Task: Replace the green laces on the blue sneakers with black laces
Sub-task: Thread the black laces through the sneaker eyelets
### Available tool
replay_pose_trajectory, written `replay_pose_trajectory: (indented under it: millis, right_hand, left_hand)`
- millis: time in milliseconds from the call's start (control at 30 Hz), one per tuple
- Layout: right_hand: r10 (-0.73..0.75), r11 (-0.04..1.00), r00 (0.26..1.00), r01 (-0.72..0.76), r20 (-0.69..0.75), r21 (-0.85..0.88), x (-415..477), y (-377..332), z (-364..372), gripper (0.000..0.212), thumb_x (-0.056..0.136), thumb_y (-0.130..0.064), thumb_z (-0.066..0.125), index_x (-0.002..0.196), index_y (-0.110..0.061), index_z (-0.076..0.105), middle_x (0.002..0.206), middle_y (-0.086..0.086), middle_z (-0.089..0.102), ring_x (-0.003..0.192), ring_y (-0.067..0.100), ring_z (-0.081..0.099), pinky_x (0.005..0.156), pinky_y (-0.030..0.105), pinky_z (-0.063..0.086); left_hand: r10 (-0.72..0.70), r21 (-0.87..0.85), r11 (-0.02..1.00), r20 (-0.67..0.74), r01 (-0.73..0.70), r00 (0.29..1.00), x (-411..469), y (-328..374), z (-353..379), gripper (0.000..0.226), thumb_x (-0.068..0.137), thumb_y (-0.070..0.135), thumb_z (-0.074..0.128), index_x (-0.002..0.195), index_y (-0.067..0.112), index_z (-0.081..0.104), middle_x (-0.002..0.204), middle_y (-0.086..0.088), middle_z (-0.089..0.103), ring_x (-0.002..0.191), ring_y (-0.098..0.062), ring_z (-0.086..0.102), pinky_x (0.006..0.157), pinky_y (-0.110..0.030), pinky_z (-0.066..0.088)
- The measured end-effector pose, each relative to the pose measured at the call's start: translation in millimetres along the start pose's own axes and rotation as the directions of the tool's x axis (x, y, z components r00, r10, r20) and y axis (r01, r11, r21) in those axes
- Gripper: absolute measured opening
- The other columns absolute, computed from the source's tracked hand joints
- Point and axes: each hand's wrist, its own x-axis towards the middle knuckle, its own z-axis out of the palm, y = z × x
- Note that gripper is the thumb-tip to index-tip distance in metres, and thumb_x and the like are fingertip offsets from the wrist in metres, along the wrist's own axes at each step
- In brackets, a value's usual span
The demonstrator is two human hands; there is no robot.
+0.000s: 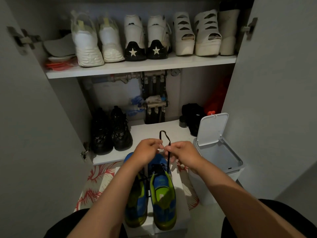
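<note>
Two blue sneakers with green lining stand side by side on a white box below me, the right sneaker [163,198] and the left sneaker [136,201], toes pointing away. A black lace [169,152] runs up from the right sneaker's eyelets and forms a loop above my hands. My left hand [147,152] and my right hand [181,153] meet above the sneakers' toes, each pinching the black lace between thumb and fingers. My left forearm hides part of the left sneaker. No green lace is visible.
A white bin [217,162] with its lid flipped up stands at the right. An open cupboard ahead holds black shoes [111,133] on its lower shelf and white shoes [137,38] above. A red-patterned mat [96,184] lies under the white box [181,219].
</note>
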Motion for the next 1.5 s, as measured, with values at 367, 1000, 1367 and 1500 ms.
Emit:
replay_pose_trajectory:
  millis: [367,1000,1367,1500]
  right_hand:
    - [-0.014,0.988,0.993,0.031,-0.114,0.15,0.7,-13.9,3.4,0.026,0.095,-0.015,0.065,0.091,0.01,0.07,0.051,-0.004,0.062,0.037,0.009,0.054,0.038,0.015,0.039]
    - [-0.144,0.983,0.986,0.153,0.089,-0.104,4.4,-16.1,14.5,0.039,0.101,-0.034,0.052,0.072,-0.021,0.075,0.05,-0.001,0.052,0.048,0.01,0.046,0.052,0.022,0.039]
    - [-0.155,0.958,0.977,0.185,0.148,-0.22,1.9,-19.7,6.6,0.024,0.095,-0.03,0.064,0.076,-0.03,0.078,0.074,-0.007,0.073,0.074,0.006,0.064,0.077,0.031,0.053]
    - [-0.14,0.956,0.979,0.173,0.148,-0.238,2.2,-16.5,4.1,0.017,0.093,-0.028,0.068,0.081,-0.028,0.08,0.084,-0.006,0.076,0.087,0.013,0.07,0.087,0.034,0.056]
  left_hand:
    - [0.042,0.312,0.945,0.178,-0.097,0.983,-5.8,-8.2,12.5,0.035,0.091,0.038,0.066,0.071,0.01,0.074,0.064,-0.003,0.068,0.053,-0.005,0.052,0.057,-0.017,0.041]
    - [0.251,0.111,0.956,0.177,-0.273,0.952,-15.7,5.5,-16.8,0.035,0.094,0.002,0.055,0.117,0.026,0.067,0.093,0.006,0.071,0.084,-0.001,0.066,0.079,-0.014,0.05]
    - [0.156,0.304,0.937,0.069,-0.17,0.985,-27.6,-6.5,-47.4,0.016,0.09,0.027,0.068,0.076,0.028,0.076,0.071,0.009,0.071,0.06,0.003,0.06,0.056,-0.011,0.047]
    - [0.119,0.208,0.97,0.045,-0.126,0.992,-33.8,-7.5,-55.9,0.013,0.087,0.02,0.073,0.075,0.024,0.077,0.075,0.009,0.074,0.064,0.004,0.065,0.057,-0.008,0.047]
